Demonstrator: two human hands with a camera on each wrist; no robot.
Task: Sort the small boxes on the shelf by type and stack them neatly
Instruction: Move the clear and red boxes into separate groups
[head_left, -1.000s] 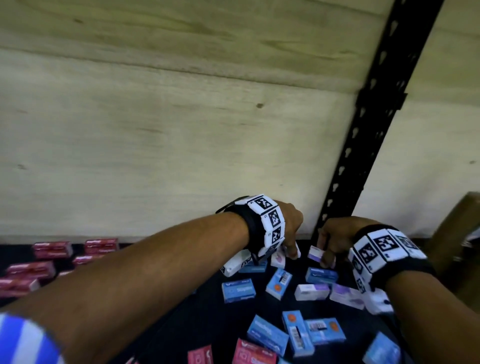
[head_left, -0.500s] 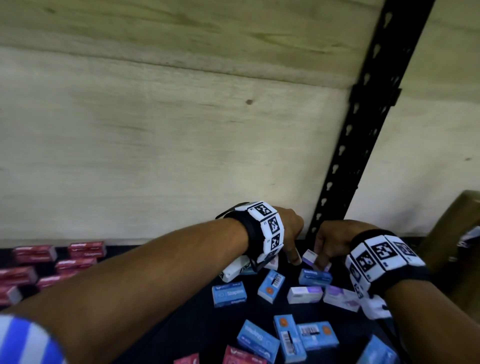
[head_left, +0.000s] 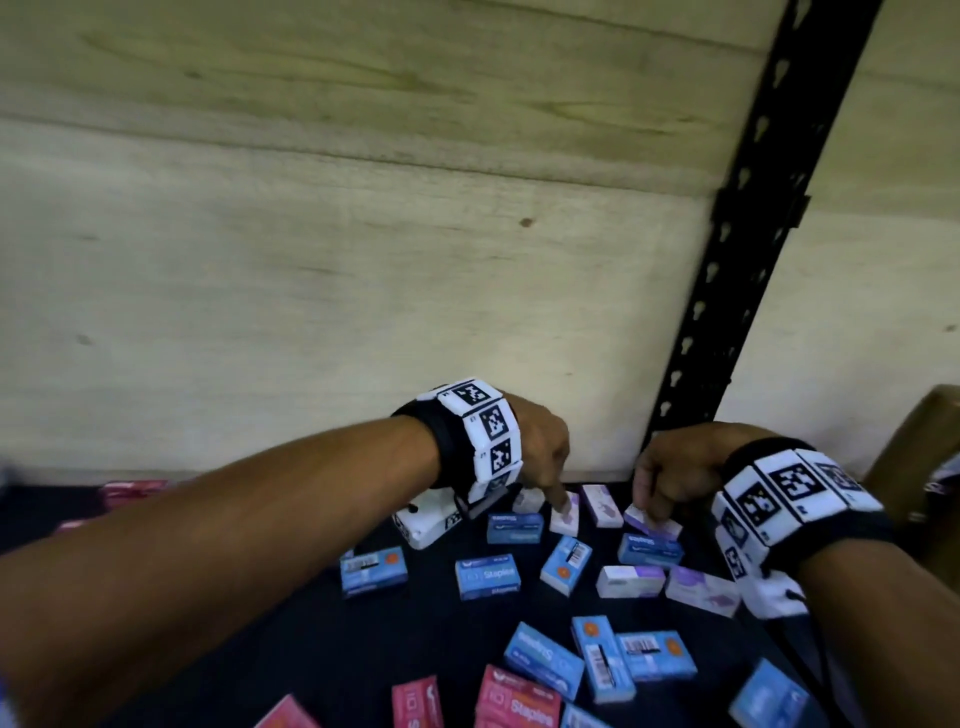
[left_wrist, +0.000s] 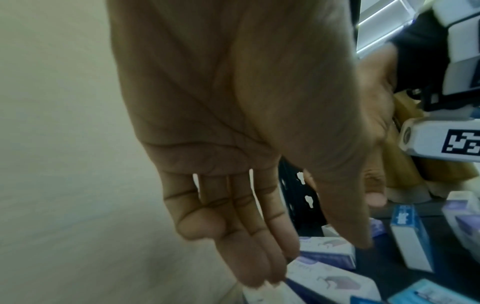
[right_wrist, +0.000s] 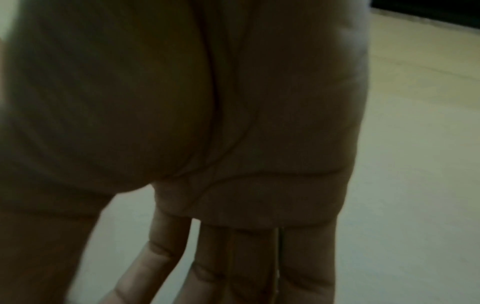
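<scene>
While both hands reach to back of dark shelf (head_left: 322, 649), left hand (head_left: 535, 447) fingers extended, close together, one fingertip touching purple-white box (head_left: 566, 514). Right hand (head_left: 675, 473) fingers straight, resting on another purple-white box (head_left: 652, 525). Blue boxes (head_left: 488, 576) scattered nearer.

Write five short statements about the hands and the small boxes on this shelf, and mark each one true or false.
1. The left hand touches a purple-and-white box with a fingertip. True.
2. The right hand lifts a red box high off the shelf. False: it rests low, on a purple-and-white box near the black upright post.
3. The blue boxes are stacked neatly. False: they lie scattered at odd angles.
4. Red boxes lie near the front edge. True.
5. The shelf's back wall is pale wood. True.
</scene>
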